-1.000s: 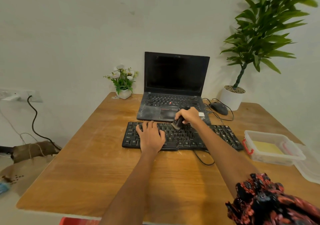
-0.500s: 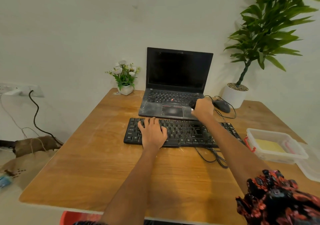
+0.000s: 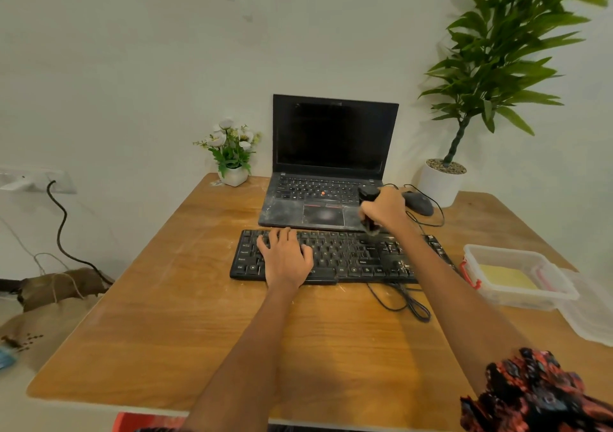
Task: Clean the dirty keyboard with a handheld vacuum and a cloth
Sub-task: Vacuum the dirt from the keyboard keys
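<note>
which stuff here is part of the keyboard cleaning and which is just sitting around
In use: keyboard, handheld vacuum gripped by right hand, left hand pressing the keyboard, yellow cloth in plastic tub.

Just there: laptop, mouse, flower pot, tall plant.

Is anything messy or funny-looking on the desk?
Yes. The open black laptop has pale dust smeared over its palm rest, and whitish specks lie on the wooden table around the black external keyboard. Nothing looks broken or tipped.
</note>
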